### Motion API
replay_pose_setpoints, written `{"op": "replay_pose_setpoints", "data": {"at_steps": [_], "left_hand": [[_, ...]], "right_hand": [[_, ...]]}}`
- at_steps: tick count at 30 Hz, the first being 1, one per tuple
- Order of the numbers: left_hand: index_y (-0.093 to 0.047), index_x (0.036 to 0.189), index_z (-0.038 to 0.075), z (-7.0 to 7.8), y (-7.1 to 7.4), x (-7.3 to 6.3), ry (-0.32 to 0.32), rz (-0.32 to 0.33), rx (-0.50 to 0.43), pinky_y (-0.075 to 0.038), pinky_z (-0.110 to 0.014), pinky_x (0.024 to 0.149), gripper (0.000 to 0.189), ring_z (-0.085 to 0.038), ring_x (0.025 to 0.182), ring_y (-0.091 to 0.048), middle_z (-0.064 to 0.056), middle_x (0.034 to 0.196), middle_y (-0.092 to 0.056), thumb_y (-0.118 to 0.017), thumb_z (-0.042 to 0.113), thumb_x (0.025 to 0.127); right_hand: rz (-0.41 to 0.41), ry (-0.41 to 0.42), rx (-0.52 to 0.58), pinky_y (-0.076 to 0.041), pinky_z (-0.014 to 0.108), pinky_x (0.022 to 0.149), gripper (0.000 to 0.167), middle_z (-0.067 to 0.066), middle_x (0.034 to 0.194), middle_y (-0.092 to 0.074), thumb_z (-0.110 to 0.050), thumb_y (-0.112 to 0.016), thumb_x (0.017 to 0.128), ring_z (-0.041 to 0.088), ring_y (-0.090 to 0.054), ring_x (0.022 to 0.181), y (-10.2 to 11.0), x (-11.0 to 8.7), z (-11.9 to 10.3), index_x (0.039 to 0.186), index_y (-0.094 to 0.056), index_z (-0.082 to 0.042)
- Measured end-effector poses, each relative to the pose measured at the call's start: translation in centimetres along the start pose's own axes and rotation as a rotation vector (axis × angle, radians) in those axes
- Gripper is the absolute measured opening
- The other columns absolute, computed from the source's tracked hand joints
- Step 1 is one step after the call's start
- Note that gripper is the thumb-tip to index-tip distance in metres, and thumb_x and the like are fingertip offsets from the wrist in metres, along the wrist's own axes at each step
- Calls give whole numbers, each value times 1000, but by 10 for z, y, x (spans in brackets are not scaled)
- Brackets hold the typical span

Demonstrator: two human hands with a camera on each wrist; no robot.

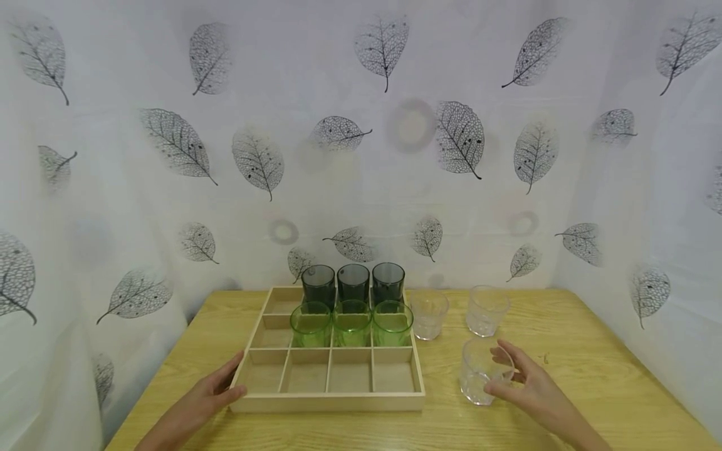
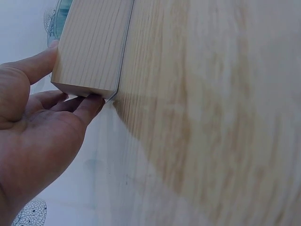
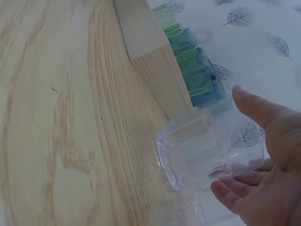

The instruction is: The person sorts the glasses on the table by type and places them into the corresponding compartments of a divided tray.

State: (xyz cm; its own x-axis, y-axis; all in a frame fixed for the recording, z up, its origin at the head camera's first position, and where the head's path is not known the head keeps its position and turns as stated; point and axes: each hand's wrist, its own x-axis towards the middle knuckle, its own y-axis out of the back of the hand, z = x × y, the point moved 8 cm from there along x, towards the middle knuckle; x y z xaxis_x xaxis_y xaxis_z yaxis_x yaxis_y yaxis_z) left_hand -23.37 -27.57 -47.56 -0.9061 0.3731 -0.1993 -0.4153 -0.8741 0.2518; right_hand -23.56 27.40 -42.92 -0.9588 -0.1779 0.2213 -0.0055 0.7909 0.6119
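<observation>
My left hand [image 1: 209, 391] grips the front left corner of a divided wooden tray [image 1: 338, 404], its thumb at the edge and its fingers against the side wall. Three green glasses [image 1: 311, 326] stand in the tray's middle row, and three dark grey glasses [image 1: 353, 288] in the back row. To the tray's right, my right hand [image 1: 530, 382] is around a clear glass [image 1: 474, 376] on the table. Its thumb stays straight near the glass's front side, while the fingers [image 3: 228, 193] reach along its far side, near the rim.
Behind that glass stand two more clear glasses, one beside the tray [image 1: 430, 316] and one farther right [image 1: 486, 313]. The tray's front row compartments [image 1: 350, 369] hold nothing. A leaf-printed white curtain [image 1: 338, 194] encloses the back and sides of the wooden table [image 1: 598, 357].
</observation>
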Motion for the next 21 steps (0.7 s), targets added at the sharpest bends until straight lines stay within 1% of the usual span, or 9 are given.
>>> {"op": "replay_pose_setpoints", "data": {"at_steps": [3,6,11,14,16,19,21], "left_hand": [[6,162,-5,-1,0,0,10,3,3,-43,-12,90,81,-54,150,-7,-34,165,4,-50,23,111],[6,162,-4,-2,1,0,22,5,2,-42,-11,90,81,-54,150,-6,-33,165,5,-50,24,111],[6,163,-3,0,1,-1,15,9,-1,-41,-10,91,81,-52,151,-5,-32,166,4,-50,25,111],[6,163,-3,1,1,-1,13,13,-1,-40,-10,91,82,-51,151,-4,-31,167,4,-51,26,111],[6,163,-3,2,1,-2,12,13,-4,-40,-10,91,82,-51,151,-4,-31,167,4,-50,26,111],[6,163,-3,2,0,-2,13,13,-2,-40,-10,91,82,-50,151,-4,-31,167,3,-51,26,111],[5,163,-2,2,0,-2,21,17,3,-40,-10,91,82,-50,151,-4,-30,167,3,-51,27,111]], "right_hand": [[5,-5,-14,-50,25,88,82,26,140,-58,-18,-82,90,-2,-53,118,-1,1,1,153,-37,9],[-5,-19,-9,-50,25,87,81,26,140,-58,-19,-82,90,0,-55,117,-2,1,3,153,-38,8],[-6,-21,-7,-50,26,86,80,26,140,-59,-19,-83,90,5,-57,117,-3,2,3,152,-40,8],[1,-39,-14,-50,25,87,80,24,140,-60,-22,-83,90,3,-57,118,-3,2,4,152,-41,7],[9,-57,-16,-50,25,87,80,22,140,-60,-24,-83,91,0,-55,118,-2,3,4,152,-41,7],[26,-71,-19,-50,24,87,77,20,139,-62,-27,-82,91,-4,-55,117,-1,4,1,151,-44,4],[32,-68,-15,-50,25,87,73,18,138,-63,-28,-82,92,-3,-55,117,-1,6,-4,149,-47,1]]}}
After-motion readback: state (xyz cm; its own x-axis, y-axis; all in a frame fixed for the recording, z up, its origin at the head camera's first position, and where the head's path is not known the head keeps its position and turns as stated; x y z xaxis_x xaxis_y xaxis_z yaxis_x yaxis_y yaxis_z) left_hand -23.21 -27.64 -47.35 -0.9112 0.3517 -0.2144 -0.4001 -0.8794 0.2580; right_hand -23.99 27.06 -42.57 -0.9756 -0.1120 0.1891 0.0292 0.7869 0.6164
